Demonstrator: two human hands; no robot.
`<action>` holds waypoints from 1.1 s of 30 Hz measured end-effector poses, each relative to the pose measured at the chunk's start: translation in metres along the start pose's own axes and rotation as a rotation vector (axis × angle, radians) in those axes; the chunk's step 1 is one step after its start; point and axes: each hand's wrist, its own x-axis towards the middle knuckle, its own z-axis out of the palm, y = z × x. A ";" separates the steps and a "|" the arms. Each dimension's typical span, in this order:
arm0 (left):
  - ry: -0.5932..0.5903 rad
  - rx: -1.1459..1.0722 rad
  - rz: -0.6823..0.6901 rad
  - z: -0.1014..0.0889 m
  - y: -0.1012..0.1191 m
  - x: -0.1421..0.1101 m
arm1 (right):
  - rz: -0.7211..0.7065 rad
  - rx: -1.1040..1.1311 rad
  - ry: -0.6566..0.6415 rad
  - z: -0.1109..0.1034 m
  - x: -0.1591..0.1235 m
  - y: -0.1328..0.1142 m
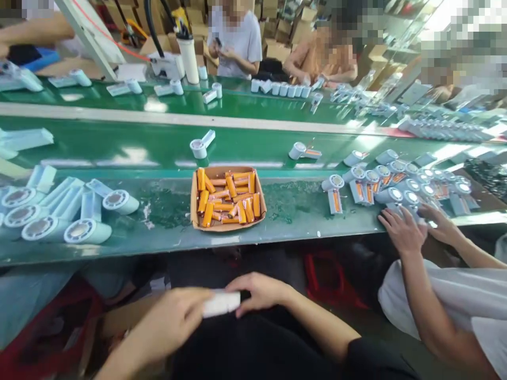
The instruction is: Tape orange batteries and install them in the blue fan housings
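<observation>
Left hand (170, 316) and right hand (263, 291) grasp opposite ends of a white part (222, 305) in their fingers, near the worktop (158, 240), where light, even pressure would best keep it steady.

Long green worktable (150, 140) — cartons (277, 50) piled behind — bright light (446, 21) upper right.
</observation>
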 end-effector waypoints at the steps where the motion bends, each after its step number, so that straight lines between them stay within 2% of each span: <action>1: -0.116 0.120 -0.019 -0.006 0.013 0.007 | 0.041 0.016 0.057 -0.002 -0.002 -0.009; 3: -0.143 0.174 -0.007 -0.013 0.037 0.019 | 0.095 0.032 0.144 -0.015 -0.002 -0.033; 5: -0.125 0.160 0.017 -0.014 0.055 0.027 | 0.083 0.048 0.099 -0.035 0.000 -0.057; 7: -0.126 0.187 0.047 -0.009 0.065 0.029 | 0.081 0.024 -0.013 -0.055 0.002 -0.074; 8: -0.151 0.236 0.059 -0.005 0.067 0.028 | 0.078 0.007 -0.019 -0.063 0.002 -0.080; 10: -0.243 0.388 0.082 0.002 0.067 0.026 | 0.056 -0.036 0.067 -0.072 0.001 -0.087; 12: -0.325 0.537 0.123 0.007 0.064 0.025 | -0.004 -0.098 0.150 -0.072 0.002 -0.090; 15: -0.404 0.655 0.168 0.014 0.061 0.028 | -0.084 -0.226 0.146 -0.067 0.007 -0.094; 17: -0.455 0.703 0.158 0.018 0.063 0.032 | -0.079 -0.334 0.143 -0.066 0.013 -0.098; 23: -0.499 0.797 0.094 0.029 0.064 0.052 | 0.081 -0.670 -0.108 -0.082 0.033 -0.119; 25: -0.534 0.796 0.095 0.032 0.063 0.058 | 0.148 -0.734 -0.155 -0.087 0.037 -0.124; 29: -0.577 0.765 0.086 0.037 0.058 0.067 | 0.253 -0.703 -0.169 -0.090 0.040 -0.123; 33: -0.604 0.722 0.027 0.042 0.056 0.069 | 0.282 -0.479 -0.105 -0.087 0.035 -0.112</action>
